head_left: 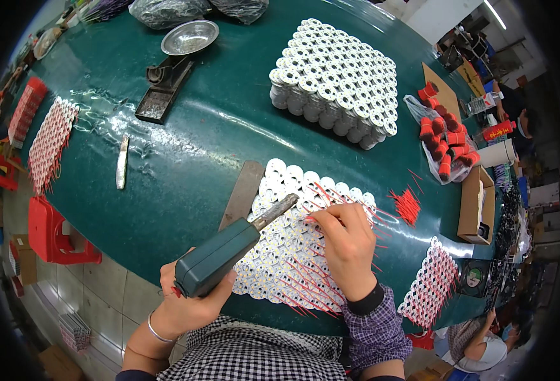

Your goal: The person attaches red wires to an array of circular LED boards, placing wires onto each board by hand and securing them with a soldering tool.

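Left hand (194, 303) wrapped around a green soldering gun (219, 259), fingers partly hidden by its body. Right hand (351, 244) pinching a red wire (310, 219) between thumb and index finger; the wire's far end is too small to make out. Both are over one sheet of white discs (267, 257) on the green table (191, 152), in front of the person; the right hand covers part of it. Gun's metal tip is just left of the right fingertips (touching or not, can't tell). Loose red wires (305, 279) lie across the sheet, too crowded to count. One wired sheet (429, 282) off to the right. One flat bar (242, 193) beside the sheet's left edge, one pile of cut wires (407, 207) right of it, one knife (122, 164) well left.

Farther: one cardboard box (477, 203), contents mostly unclear. One bag of red bundles, overlapping; more than six show. One stack of discs (334, 76), back sides hidden. One dark tray (164, 95), one metal bowl (191, 38) at its far end. Two dark plastic bags (165, 11), cut off at the top.
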Demonstrator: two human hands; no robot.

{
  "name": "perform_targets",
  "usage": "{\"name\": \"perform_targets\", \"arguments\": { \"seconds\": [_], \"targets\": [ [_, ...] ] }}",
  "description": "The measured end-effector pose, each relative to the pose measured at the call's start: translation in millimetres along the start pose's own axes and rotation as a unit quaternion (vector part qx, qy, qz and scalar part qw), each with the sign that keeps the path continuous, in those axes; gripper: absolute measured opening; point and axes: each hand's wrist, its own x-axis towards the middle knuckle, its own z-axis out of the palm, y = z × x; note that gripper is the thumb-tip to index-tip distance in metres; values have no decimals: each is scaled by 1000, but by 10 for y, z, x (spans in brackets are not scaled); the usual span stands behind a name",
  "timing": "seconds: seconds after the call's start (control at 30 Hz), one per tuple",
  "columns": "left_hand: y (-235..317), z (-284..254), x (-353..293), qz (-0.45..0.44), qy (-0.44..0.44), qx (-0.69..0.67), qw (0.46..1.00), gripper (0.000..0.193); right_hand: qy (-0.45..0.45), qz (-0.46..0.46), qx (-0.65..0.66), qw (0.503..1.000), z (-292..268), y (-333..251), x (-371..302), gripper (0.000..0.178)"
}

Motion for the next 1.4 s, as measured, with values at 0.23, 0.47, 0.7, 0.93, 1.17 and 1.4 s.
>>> {"name": "perform_targets", "arguments": {
  "seconds": [0.23, 0.47, 0.7, 0.93, 1.17, 1.4],
  "targets": [
    [-12, 8, -66, -37, -11, -28, 999, 18, 17, -3, -42, 999, -109, -119, -127, 29],
    [-4, 31, -127, -74, -34, -61, 995, 19, 24, 6, -6, 1000, 65, -94, -233, 26],
    [-40, 49, -163, -72, -54, -54, 994, 19, 19, 5, 3, 1000, 95, -85, -252, 27],
    [-48, 62, -174, -101, -63, -58, 991, 18, 4, 23, 5, 1000, 82, -114, -224, 28],
    [-47, 60, -161, -91, -63, -48, 993, 15, 3, 17, -8, 1000, 95, -105, -240, 29],
    [-12, 49, -156, -64, -56, -24, 996, 15, 2, 7, -17, 1000, 113, -111, -236, 30]
  ]
}}
